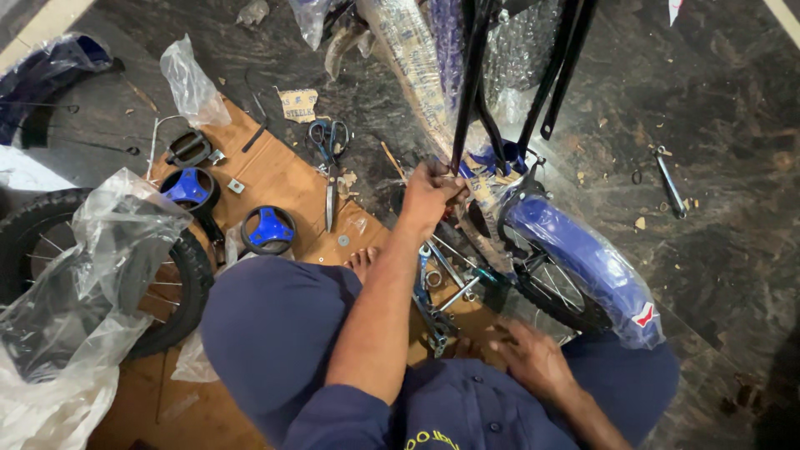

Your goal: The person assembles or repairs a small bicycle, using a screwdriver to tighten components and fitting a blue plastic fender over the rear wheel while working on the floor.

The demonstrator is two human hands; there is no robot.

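A small bicycle lies in front of me, its black frame tubes (471,83) running up out of view. Its rear wheel (550,292) sits under a blue mudguard (583,267) wrapped in clear plastic. My left hand (429,196) reaches forward and is closed on the frame where the black stays meet the wheel, amid torn wrapping. My right hand (533,358) hovers low beside my knee with fingers apart, holding nothing. It is just right of several spanners (432,292) lying on the cardboard sheet (275,179).
Scissors (329,137), two blue training wheels (268,229) (187,187) and a pedal (190,148) lie on the cardboard. A spoked wheel (179,275) under a clear plastic bag (92,275) is at left. One spanner (669,183) rests on the dark stone floor at right.
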